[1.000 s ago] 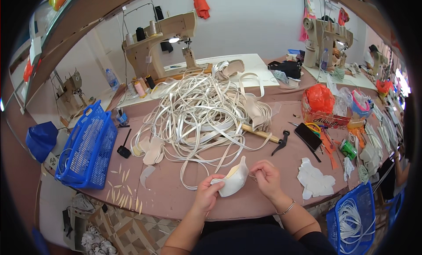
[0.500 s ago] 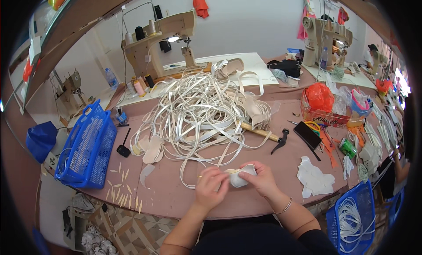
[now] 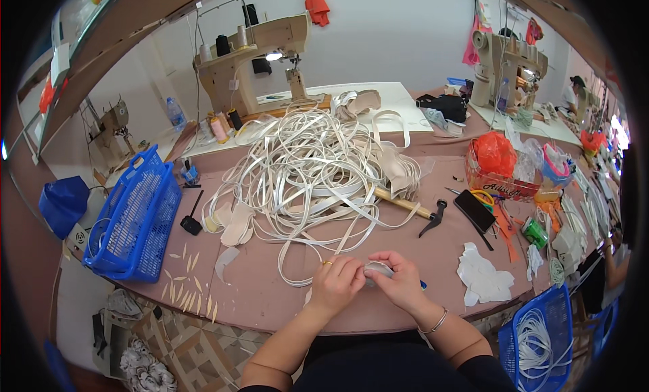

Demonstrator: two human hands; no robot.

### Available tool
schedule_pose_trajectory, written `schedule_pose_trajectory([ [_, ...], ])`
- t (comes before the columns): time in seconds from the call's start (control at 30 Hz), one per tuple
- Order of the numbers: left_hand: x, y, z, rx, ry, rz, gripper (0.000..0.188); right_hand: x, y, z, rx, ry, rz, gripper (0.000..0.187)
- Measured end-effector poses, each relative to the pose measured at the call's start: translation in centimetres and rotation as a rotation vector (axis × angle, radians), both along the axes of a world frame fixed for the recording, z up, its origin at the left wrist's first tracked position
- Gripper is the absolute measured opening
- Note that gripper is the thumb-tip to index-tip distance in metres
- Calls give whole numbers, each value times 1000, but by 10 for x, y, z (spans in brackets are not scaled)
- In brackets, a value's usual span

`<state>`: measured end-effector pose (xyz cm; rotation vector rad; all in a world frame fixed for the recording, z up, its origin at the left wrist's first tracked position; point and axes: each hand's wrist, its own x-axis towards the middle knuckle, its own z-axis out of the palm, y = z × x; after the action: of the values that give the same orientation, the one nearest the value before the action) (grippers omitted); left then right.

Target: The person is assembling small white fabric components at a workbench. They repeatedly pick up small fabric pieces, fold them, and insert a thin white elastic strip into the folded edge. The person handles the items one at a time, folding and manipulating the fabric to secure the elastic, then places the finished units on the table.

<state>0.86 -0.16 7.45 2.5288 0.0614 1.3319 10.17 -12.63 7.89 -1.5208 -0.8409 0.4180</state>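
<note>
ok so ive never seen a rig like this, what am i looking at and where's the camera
There is no robot here, just a person working bare-handed. The camera is a wide fisheye worn on their head, looking down, so straight edges bend. The right hand pinches a small pale piece; the left hand has its fingers close by its edge. On the brown-covered table lie a tangle of pale straps, a hammer and a black phone. A blue basket sits at the left; a sewing machine stands behind.
</note>
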Motion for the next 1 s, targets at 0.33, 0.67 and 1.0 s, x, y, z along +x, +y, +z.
schedule_pose_trajectory([
  [0.33,-3,-4,-10,-299,34,-71,13,1,3,-12,37,133,0,26],
  [0.67,-3,6,-8,-93,84,-96,14,-7,0,-6,-63,-273,-44,25],
  [1.0,0,-8,-21,-493,-88,-108,12,-2,2,-12,142,460,112,26],
])
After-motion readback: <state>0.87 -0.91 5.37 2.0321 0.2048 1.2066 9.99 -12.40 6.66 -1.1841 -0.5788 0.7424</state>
